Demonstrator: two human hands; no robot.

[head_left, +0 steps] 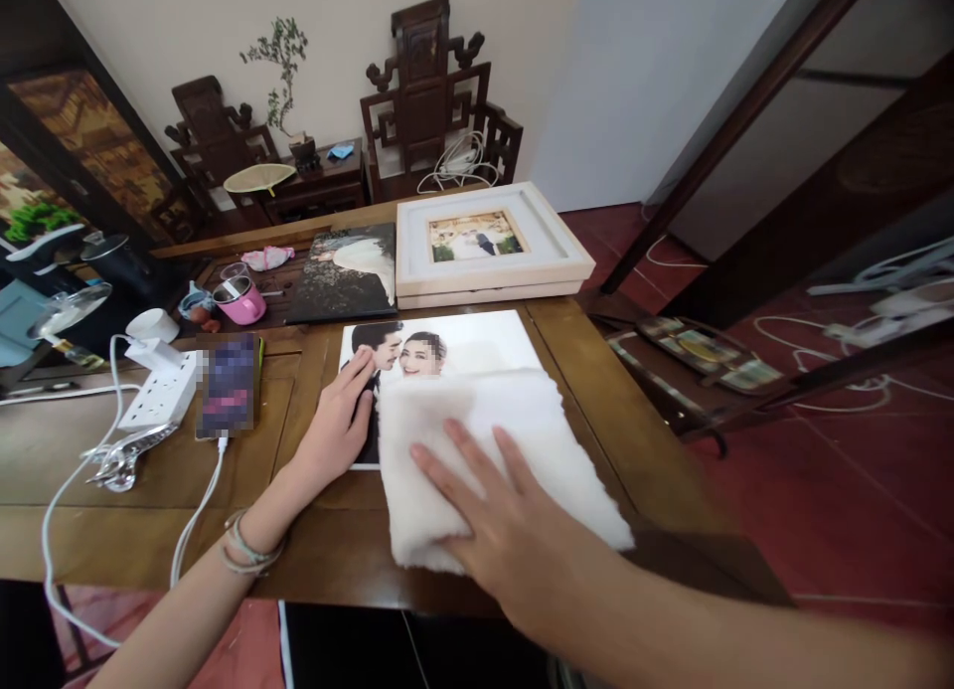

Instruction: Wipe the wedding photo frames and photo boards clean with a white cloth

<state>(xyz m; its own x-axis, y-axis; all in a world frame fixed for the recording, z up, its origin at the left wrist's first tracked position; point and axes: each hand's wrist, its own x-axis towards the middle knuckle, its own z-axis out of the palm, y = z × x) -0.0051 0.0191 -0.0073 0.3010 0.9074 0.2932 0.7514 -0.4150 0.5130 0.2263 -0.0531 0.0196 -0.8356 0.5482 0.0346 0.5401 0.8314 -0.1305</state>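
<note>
A large photo print (477, 346) of a couple lies flat on the wooden table (313, 540). A white cloth (522, 430) covers its lower right part. My right hand (484, 510) lies flat on the cloth with fingers stretched out and apart. My left hand (339, 421) rests on the print's left edge, fingers extended and pressing it down. Bracelets circle my left wrist.
A white framed photo (488, 242) and a dark print (350, 271) lie further back. To the left are a phone (228, 383) on a cable, a white power strip (160, 391), a pink cup (239, 299) and metal clips. Carved chairs stand by the wall; red floor lies right.
</note>
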